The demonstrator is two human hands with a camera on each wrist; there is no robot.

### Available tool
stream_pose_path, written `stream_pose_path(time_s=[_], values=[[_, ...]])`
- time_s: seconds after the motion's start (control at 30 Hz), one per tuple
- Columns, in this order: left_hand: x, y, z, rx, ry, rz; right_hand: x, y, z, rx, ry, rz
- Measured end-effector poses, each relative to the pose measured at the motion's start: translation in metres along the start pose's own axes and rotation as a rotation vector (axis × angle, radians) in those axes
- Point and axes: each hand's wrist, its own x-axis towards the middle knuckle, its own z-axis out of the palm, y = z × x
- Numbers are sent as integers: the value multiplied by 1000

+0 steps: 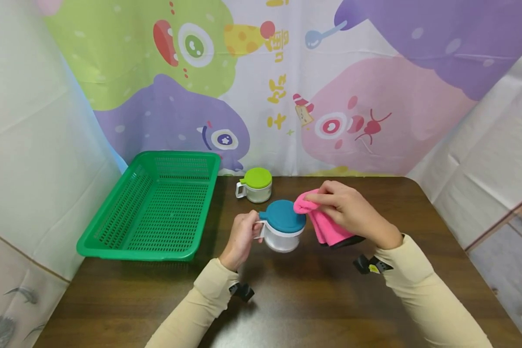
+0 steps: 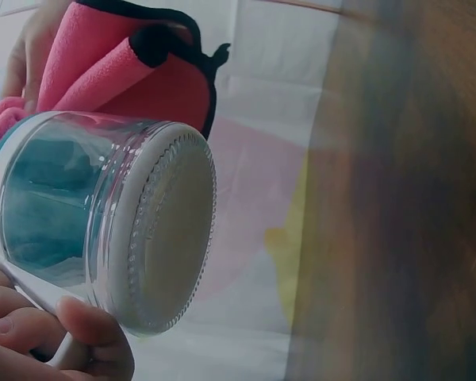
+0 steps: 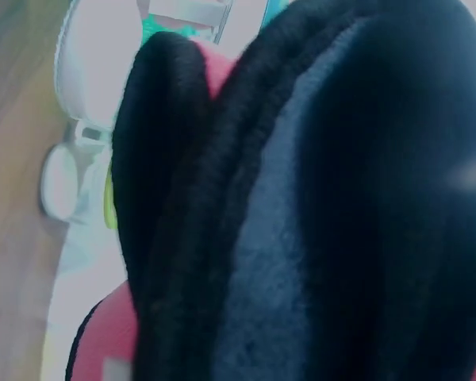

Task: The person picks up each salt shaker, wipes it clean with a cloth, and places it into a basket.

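My left hand (image 1: 240, 238) grips the white handle of a clear glass seasoning jar (image 1: 282, 240) with a blue lid (image 1: 285, 216). In the left wrist view the jar (image 2: 71, 198) is tipped, its ribbed round base showing, and it hangs above the table. My right hand (image 1: 345, 210) pinches a pink cloth (image 1: 328, 226) with dark edging, whose bunched end meets the right rim of the blue lid. Folds of the cloth (image 3: 174, 182) fill most of the right wrist view and hide the fingers there.
A second jar (image 1: 259, 195) with a green lid and white handle stands behind the blue-lidded one. To the left sits a green perforated basket (image 1: 204, 203) on the brown wooden table (image 1: 261, 309). A cartoon-printed curtain (image 1: 278, 145) hangs along the table's back edge.
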Motion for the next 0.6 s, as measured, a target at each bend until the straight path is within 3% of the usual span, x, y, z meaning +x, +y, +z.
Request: stream_pose_path(time_s=[0.33, 0.6], values=[[1, -5, 2, -7, 2, -9, 9, -11, -4, -120, -149, -46], [1, -6, 1, -25, 11, -22, 11, -17, 2, -191, -207, -86]])
